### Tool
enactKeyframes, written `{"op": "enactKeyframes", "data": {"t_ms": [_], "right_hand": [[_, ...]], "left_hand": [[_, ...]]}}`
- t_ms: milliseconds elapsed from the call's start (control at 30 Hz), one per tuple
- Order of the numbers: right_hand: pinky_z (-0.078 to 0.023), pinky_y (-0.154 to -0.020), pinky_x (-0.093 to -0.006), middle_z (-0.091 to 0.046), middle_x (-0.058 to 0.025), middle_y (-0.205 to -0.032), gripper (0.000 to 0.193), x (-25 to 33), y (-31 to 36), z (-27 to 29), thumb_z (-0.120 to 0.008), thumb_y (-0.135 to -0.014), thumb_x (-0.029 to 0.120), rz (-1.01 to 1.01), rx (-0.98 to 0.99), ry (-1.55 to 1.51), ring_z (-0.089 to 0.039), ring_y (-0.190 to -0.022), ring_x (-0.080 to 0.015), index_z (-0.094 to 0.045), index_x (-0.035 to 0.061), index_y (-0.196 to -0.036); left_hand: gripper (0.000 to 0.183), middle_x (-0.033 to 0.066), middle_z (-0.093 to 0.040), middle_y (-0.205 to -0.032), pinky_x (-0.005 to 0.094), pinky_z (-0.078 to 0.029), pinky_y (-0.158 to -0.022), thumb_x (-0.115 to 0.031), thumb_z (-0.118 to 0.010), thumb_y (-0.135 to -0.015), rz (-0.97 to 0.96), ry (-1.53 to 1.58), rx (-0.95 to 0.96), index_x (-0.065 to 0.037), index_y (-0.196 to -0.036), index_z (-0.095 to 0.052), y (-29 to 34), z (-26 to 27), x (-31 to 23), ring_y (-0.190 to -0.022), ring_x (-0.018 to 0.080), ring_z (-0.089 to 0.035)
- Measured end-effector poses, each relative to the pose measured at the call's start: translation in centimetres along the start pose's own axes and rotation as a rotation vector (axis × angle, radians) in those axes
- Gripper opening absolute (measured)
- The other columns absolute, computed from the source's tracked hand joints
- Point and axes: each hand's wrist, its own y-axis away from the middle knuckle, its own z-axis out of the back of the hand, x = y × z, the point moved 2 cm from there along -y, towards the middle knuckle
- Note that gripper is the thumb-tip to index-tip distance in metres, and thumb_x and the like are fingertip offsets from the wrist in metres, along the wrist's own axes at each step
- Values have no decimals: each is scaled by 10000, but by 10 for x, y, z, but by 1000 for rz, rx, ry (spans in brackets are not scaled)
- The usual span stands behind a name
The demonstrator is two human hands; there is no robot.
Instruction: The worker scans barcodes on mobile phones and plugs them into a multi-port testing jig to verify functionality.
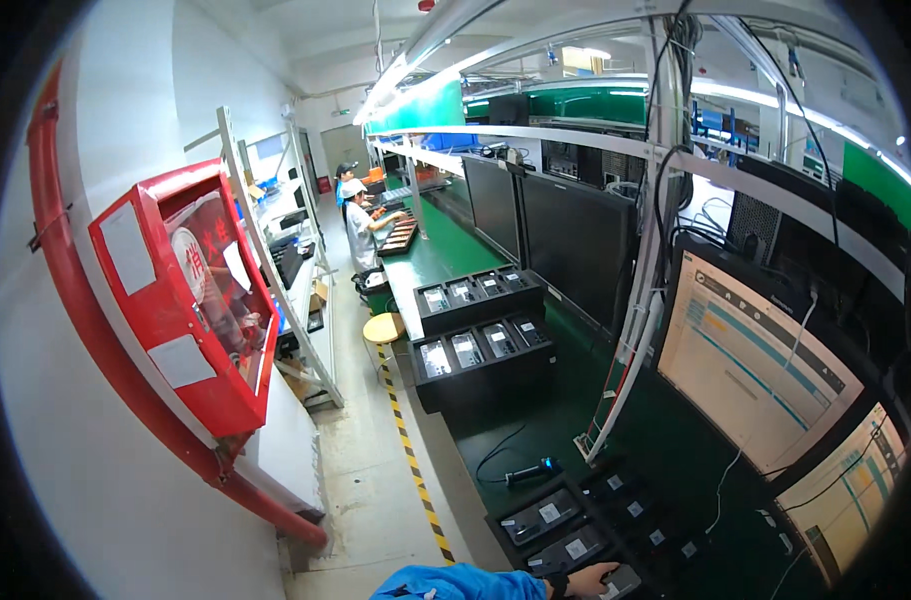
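Note:
At the lower edge, my left hand [589, 579] reaches in from a blue sleeve [455, 582], a dark band at its wrist. Its fingers are closed over the edge of a flat dark device [620, 584] with a pale label, partly cut off by the frame. Beside it lies a black tray [497, 533] holding flat dark devices with white labels. Against its right side, another black tray [587, 488] carries several smaller labelled pieces. A handheld barcode scanner [531, 473] rests on the green bench just beyond. My right hand is out of view.
Two stacked-looking black trays [445, 392] of labelled devices stand farther up the green bench [475, 425]. Lit monitors [745, 360] and a metal post [630, 370] line the right. A yellow stool [383, 328], a red wall cabinet [190, 300] and two co-workers [360, 235] are along the aisle.

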Motion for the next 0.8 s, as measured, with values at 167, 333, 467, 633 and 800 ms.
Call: {"op": "enactKeyframes", "data": {"t_ms": [167, 333, 467, 633, 800], "right_hand": [[-347, -1076, -545, -527, -272, -1266, 386, 214, -17, -80, -474, -941, 240, -559, -325, -1101, -387, -1266, -468, -544, -77, -1150], [-489, -923, -390, -613, -199, -1087, 207, 292, -32, -143, -523, -953, 101, 74, 200, 181, -586, -1016, -306, -582, -60, -1068], [-502, -802, -293, -639, -138, -982, 211, 352, -27, -182, -590, -928, 134, -248, 146, -228, -610, -872, -201, -594, -68, -988], [-471, -738, -329, -647, -97, -855, 138, 378, -16, -206, -626, -876, 110, 189, 231, 330, -611, -798, -218, -637, -10, -809], [-471, -744, -336, -641, -106, -848, 137, 385, -7, -207, -620, -873, 119, 172, 180, 315, -606, -792, -240, -619, -6, -817]], "left_hand": [[247, 105, -617, -854, 344, -517, -669, -160, -662, -852, -31, 313, 147, -13, -1026, -566, 5, 36, -97, -738, 174, -616], [210, 98, -622, -840, 337, -517, -665, -146, -645, -856, -145, 291, 159, -29, -1015, -572, 20, 41, -112, -745, 172, -616], [219, 120, -628, -856, 358, -505, -684, -117, -648, -834, -205, 332, 69, -31, -1022, -575, 38, 42, -126, -745, 219, -619], [230, 168, -621, -879, 400, -482, -714, -130, -630, -842, -212, 314, 84, -41, -1047, -579, 50, 45, -134, -789, 303, -610], [217, 157, -625, -854, 386, -483, -695, -121, -618, -851, -231, 274, 92, -43, -1048, -573, 54, 41, -132, -763, 297, -612]]}}
